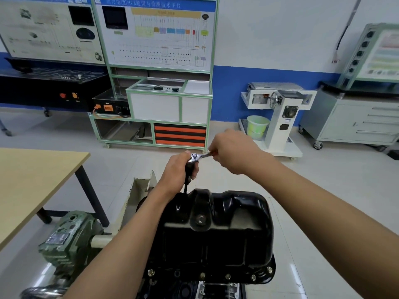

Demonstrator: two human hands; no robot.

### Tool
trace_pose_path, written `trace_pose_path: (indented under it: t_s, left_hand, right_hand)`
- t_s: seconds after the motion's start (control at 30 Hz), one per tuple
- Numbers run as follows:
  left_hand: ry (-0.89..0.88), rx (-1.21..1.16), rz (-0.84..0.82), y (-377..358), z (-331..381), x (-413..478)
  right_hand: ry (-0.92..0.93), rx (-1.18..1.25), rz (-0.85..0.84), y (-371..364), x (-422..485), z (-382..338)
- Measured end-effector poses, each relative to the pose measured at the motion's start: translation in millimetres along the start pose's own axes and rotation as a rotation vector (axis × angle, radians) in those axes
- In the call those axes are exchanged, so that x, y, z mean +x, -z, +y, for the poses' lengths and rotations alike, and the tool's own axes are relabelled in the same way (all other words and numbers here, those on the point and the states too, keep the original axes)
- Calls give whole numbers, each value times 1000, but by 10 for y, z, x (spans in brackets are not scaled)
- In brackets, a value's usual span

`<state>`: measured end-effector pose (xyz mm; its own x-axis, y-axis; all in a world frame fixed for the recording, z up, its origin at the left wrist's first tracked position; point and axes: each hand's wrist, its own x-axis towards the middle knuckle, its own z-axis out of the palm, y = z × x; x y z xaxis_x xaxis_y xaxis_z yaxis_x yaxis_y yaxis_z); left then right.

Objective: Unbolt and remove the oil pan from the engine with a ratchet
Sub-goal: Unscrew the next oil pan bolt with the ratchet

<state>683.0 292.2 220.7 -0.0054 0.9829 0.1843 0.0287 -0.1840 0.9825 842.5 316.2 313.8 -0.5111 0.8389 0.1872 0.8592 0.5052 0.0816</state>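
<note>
**Keep the extension square on the far bolt**

The pan (216, 229) sits sump-up on the engine (185, 292), right in front of you. It looks bolted down, with bolts (202, 275) showing along its near flange. Your right hand (231, 152) is wrapped round the handle of the ratchet (195, 157). Your left hand (179, 169) is curled round the extension (186, 187) just under the head. The tip drops behind the pan's far-left shoulder (socket and bolt are hidden there). Make the left hand the pivot: press down so the socket stays seated, and pull the handle level in short arcs.

For room, the floor (323, 190) to your right is open, so swing that way. On your left, the table (32, 180) corner and the green gearbox (69, 234) stand near, so lift the pan clear of them.
</note>
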Motion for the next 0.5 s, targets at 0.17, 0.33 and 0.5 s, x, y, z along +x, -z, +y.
trace_pose_path:
  t_s: [0.17, 0.33, 0.5]
  left_hand:
    - [0, 1, -40, 27, -30, -2]
    - [-4, -9, 21, 28, -25, 7]
    - [29, 16, 85, 30, -50, 39]
  right_hand:
    - [157, 130, -4, -236, 175, 27]
    - [183, 169, 24, -349, 123, 38]
    - [74, -1, 78, -176, -60, -21]
